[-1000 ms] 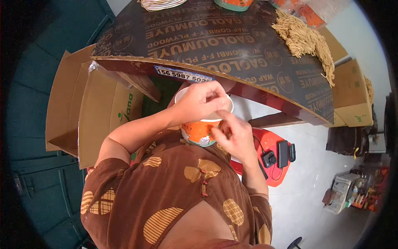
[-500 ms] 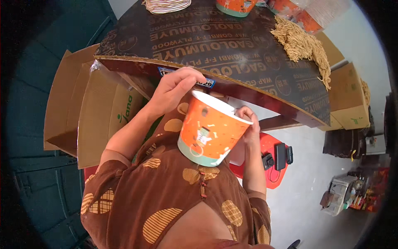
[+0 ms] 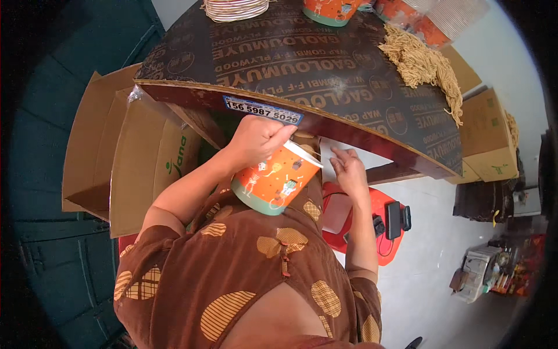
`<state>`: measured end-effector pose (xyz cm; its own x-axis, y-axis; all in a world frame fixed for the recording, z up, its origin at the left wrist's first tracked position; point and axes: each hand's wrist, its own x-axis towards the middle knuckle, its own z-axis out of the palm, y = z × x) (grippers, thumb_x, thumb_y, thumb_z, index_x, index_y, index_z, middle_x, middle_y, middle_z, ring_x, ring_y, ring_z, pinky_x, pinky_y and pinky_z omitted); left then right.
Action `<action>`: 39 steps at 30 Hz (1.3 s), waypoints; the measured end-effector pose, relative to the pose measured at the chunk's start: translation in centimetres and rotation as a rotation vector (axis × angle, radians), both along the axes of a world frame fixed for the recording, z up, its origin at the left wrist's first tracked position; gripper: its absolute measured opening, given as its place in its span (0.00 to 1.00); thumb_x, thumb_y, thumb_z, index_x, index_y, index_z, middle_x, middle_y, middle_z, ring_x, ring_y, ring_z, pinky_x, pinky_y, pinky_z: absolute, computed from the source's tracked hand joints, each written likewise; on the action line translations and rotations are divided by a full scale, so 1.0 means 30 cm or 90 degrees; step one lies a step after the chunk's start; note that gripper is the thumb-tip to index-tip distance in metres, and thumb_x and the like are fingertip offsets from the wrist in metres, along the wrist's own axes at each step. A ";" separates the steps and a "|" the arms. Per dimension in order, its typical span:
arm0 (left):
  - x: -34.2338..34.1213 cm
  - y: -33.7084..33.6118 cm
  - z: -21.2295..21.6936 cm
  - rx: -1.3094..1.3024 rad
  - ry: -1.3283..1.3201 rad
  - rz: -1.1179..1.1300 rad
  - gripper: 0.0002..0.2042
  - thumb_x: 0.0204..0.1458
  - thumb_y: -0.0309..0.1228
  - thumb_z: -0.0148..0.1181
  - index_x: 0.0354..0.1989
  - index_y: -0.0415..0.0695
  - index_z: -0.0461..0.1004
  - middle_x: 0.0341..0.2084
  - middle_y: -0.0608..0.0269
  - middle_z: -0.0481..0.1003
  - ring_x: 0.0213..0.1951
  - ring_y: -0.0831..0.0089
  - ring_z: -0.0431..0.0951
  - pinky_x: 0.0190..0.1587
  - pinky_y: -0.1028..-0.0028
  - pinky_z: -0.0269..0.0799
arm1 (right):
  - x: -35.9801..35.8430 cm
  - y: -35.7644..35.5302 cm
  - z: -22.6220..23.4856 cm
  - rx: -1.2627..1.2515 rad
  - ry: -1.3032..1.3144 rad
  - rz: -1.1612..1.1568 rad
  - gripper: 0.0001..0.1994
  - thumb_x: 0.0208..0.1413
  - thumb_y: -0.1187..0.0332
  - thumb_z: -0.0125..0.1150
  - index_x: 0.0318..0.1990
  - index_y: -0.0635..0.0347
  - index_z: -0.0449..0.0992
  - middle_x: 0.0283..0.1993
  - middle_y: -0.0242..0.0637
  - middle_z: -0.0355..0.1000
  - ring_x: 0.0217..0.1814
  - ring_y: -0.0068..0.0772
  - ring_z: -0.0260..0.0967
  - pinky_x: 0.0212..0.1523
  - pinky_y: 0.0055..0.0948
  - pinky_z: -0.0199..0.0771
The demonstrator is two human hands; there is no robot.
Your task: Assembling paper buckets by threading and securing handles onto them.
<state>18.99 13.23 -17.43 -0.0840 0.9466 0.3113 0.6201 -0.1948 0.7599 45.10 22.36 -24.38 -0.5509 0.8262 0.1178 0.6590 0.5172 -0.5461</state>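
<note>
Brown short-sleeved top (image 3: 256,273) — tan leaf-shaped patches, some striped; forearms bare — no gloves.

We can't see into the cup (image 3: 273,180), its mouth tipped away under the table (image 3: 325,75) edge with our left hand (image 3: 258,139) covering its rim, while the plate stack (image 3: 235,9) and another cup (image 3: 328,10) are cut off at the top, and the floor clutter (image 3: 485,270) is too small to tell.
</note>
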 end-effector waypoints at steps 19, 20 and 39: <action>0.109 0.037 -0.015 -0.020 0.287 0.049 0.24 0.58 0.44 0.54 0.14 0.40 0.73 0.15 0.48 0.72 0.21 0.50 0.75 0.24 0.58 0.70 | -0.018 -0.109 0.285 -0.435 0.820 0.237 0.14 0.60 0.64 0.57 0.31 0.69 0.76 0.45 0.49 0.72 0.27 0.27 0.65 0.32 0.27 0.66; 0.104 0.036 -0.015 -0.015 0.271 0.050 0.24 0.58 0.45 0.53 0.15 0.40 0.73 0.14 0.47 0.72 0.20 0.50 0.75 0.24 0.58 0.70 | -0.019 -0.110 0.278 -0.443 0.820 0.238 0.15 0.61 0.63 0.56 0.33 0.69 0.76 0.44 0.49 0.72 0.28 0.28 0.65 0.33 0.27 0.66; 0.032 0.016 -0.017 -0.069 0.156 0.117 0.22 0.58 0.44 0.51 0.18 0.41 0.76 0.17 0.47 0.74 0.23 0.49 0.76 0.28 0.57 0.72 | -0.129 -0.140 0.269 -0.320 0.755 0.174 0.08 0.61 0.73 0.53 0.43 0.69 0.75 0.38 0.38 0.69 0.33 0.25 0.67 0.35 0.23 0.67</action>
